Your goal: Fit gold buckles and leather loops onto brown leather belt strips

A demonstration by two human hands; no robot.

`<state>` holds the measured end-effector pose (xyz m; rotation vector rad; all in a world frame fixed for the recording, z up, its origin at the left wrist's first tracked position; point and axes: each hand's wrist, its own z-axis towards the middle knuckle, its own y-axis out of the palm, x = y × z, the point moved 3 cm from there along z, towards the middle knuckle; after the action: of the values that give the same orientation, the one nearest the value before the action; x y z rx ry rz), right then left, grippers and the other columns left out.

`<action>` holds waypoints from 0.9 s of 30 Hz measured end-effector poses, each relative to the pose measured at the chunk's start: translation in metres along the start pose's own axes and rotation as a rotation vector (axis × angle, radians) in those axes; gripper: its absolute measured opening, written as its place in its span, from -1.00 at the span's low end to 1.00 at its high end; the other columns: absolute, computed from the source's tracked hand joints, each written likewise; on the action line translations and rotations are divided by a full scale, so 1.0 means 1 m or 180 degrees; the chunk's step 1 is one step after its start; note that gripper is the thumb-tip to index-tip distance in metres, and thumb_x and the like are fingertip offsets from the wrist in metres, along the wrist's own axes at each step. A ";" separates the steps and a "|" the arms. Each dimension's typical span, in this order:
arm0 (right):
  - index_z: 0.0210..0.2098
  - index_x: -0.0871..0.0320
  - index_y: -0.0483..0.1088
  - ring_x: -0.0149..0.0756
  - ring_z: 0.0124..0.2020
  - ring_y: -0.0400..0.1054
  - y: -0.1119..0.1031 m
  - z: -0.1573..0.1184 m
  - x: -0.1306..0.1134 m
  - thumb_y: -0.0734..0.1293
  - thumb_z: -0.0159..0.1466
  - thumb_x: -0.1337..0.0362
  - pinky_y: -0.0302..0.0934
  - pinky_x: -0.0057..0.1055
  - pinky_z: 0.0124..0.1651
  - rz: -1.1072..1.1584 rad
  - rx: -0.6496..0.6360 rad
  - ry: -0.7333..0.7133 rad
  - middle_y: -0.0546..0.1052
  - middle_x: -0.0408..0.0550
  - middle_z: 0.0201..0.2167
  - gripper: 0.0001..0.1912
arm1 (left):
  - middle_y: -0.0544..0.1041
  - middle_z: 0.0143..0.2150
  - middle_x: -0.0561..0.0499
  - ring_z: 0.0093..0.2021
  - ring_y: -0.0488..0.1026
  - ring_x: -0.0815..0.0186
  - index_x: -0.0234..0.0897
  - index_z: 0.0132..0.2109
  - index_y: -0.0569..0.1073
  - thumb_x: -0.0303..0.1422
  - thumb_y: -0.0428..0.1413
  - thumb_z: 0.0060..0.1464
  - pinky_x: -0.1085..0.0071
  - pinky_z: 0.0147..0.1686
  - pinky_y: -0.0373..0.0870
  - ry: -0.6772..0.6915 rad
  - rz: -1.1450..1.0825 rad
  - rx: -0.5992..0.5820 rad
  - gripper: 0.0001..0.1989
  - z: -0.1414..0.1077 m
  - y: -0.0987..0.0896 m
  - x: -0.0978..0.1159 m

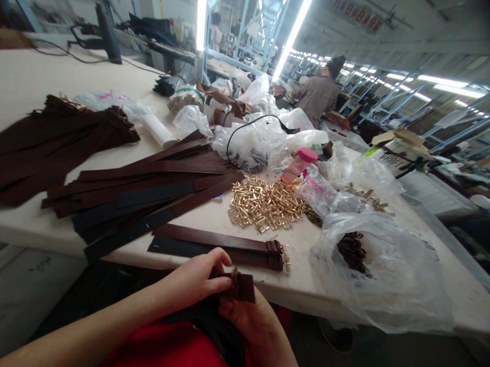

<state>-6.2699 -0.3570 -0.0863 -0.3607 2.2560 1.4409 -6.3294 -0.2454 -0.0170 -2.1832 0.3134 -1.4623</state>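
Note:
Just off the table's front edge, a dark brown leather belt strap (246,288) is held in both of my hands. My left hand (208,271) is closed on it, with thumb and fingers by a small brown loop or metal piece I cannot make out clearly. From below, my right hand (245,313) grips the same strap near its squared end. Right behind my hands lie several belt straps (222,239) with leather loops and gold buckles (285,259) at their right end. A pile of loose gold buckles (266,203) is farther back.
Long brown straps (159,182) fan out at the left, beside another dark stack (47,142). A clear plastic bag (403,277) holding brown loops (352,252) sits at the right. A pink-lidded jar (298,167) stands behind the buckles. A person (318,95) is farther back.

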 end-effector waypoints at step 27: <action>-0.01 0.06 0.26 -0.26 -0.27 0.36 -0.011 -0.003 0.004 0.42 0.00 0.10 0.24 -0.35 -0.19 -0.1048 -0.0050 -0.1129 0.45 -0.08 -0.24 -0.42 | 0.46 -0.28 0.05 -0.29 0.38 0.31 -0.33 -0.22 0.32 -0.28 0.06 -0.03 0.43 -0.27 0.30 -0.0064 -0.1477 -0.0566 -0.76 0.004 0.010 -0.011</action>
<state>-6.2691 -0.3637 -0.0957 -0.4218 1.8080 1.2399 -6.3294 -0.2480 -0.0322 -2.5303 -0.0846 -1.7025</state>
